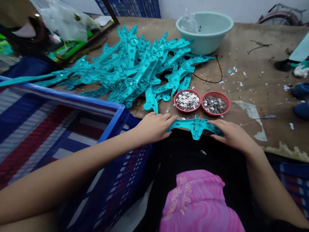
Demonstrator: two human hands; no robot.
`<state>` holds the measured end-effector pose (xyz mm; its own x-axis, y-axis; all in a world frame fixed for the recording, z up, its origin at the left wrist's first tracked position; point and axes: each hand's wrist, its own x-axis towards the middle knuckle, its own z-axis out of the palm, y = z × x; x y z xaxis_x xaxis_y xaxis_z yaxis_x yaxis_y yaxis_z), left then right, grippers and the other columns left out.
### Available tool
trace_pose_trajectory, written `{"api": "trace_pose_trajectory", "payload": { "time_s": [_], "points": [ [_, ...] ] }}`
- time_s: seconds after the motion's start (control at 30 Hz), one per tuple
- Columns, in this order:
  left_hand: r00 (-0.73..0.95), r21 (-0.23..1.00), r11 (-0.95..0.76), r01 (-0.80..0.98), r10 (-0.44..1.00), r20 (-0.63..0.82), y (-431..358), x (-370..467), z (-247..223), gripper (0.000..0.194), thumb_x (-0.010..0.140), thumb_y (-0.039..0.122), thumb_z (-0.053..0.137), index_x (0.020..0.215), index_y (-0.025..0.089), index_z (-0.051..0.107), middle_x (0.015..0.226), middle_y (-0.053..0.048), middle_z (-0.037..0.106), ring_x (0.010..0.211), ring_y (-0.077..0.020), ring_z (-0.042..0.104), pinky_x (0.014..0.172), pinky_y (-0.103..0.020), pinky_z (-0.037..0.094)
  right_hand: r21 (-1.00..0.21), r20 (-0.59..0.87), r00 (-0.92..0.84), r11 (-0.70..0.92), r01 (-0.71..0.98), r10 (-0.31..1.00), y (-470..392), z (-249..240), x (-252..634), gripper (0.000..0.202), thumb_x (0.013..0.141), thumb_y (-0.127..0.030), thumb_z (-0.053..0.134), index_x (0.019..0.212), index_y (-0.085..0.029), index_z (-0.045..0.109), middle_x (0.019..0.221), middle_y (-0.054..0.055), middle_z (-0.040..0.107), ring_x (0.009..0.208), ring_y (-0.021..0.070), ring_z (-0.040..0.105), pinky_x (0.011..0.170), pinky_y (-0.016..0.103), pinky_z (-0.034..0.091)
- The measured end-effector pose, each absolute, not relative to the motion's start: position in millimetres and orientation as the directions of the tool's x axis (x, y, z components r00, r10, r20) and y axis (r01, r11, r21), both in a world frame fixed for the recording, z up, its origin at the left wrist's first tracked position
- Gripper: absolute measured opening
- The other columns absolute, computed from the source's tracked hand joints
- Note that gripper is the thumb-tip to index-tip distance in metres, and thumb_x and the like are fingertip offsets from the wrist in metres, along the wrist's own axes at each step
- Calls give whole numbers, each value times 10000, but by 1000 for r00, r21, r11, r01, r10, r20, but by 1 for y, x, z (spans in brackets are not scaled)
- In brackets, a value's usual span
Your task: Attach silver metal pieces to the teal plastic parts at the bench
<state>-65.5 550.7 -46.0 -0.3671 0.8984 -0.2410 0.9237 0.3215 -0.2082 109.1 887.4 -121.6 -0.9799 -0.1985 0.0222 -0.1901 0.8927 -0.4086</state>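
A turquoise plastic part (196, 125) lies crosswise at the table's near edge, just above my lap. My left hand (158, 126) grips its left end, fingers on top and thumb below. Its right end is between the fingers and thumb of my right hand (227, 132). Just beyond the part stand two red baskets of small metal pieces, the left one (175, 103) touching the right one (228, 108). A large heap of similar turquoise parts (142, 66) covers the table behind and to the left.
A blue crate (118, 117) stands at the left, against the table edge. At the back is a pale green basin (205, 42). A screwdriver (265, 117), a black cord (220, 72) and scattered metal bits lie on the table (253, 71).
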Motion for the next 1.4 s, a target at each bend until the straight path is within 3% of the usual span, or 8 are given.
{"api": "trace_pose_trajectory", "payload": {
  "time_s": [0.13,0.27,0.57,0.73,0.83,1.0,1.17,1.4],
  "points": [
    [-356,-191,313,931,894,-270,559,-67,-58,825,1023,418,697,1711,98,374,1500,-200,658,1286,-343,711,907,-418,598,-418,31,-991,899,-134,-133,907,-130,109,507,1062,-318,626,1566,-273,595,1488,119,650,1277,364,679,1076,535,597],
    [-325,-141,297,944,910,-256,551,-69,-70,855,998,402,732,1726,134,372,1742,-192,452,1538,-372,540,1039,-427,604,-430,71,-993,896,-111,-90,923,-143,109,522,1055,-320,626,1572,-252,616,1470,146,649,1291,385,654,1122,597,563],
    [-262,-38,264,964,909,-325,535,-72,-101,892,931,364,782,1725,227,400,1845,-141,219,1666,-394,370,1119,-474,566,-392,121,-993,918,-55,-7,914,-131,117,392,1092,-409,628,1417,-238,764,1406,152,684,1270,393,654,1113,598,560],
    [-294,-37,295,955,921,-256,535,-75,-111,600,1056,173,507,1657,184,504,1823,-143,288,1644,-388,411,1153,-504,539,-395,298,-951,918,-40,87,914,-96,85,299,1126,-336,580,1289,-258,819,1281,105,753,1191,346,705,1091,528,563],
    [-273,-30,271,962,949,-155,537,-80,-112,564,1074,110,401,1623,123,526,1786,-172,368,1626,-398,433,1226,-531,486,-287,213,-977,957,-44,19,922,-91,42,330,1057,-264,632,1331,-218,812,1292,135,752,1210,383,685,1102,562,553],
    [-269,-2,271,963,954,-132,538,-87,-109,666,1034,318,587,1659,120,470,1789,-217,352,1649,-422,388,1303,-567,405,-73,-94,-990,992,-101,-107,933,-101,-14,335,912,-210,770,1236,-216,856,1176,122,773,1070,365,700,984,495,579],
    [-272,29,276,961,957,-96,541,-85,-103,684,994,376,630,1637,180,504,1794,-174,367,1667,-387,369,1319,-530,387,-8,-69,-995,997,-78,-78,934,-94,-18,159,941,-167,724,996,-219,863,1002,94,770,966,329,698,877,432,544],
    [-243,69,251,966,965,-101,547,-82,-109,693,936,373,674,1600,210,559,1787,-146,392,1648,-382,406,1318,-545,395,-78,-47,-988,987,-142,-146,937,-97,-11,265,980,-202,718,1218,-204,834,1201,113,766,1069,323,698,956,429,549]
  ]
}}
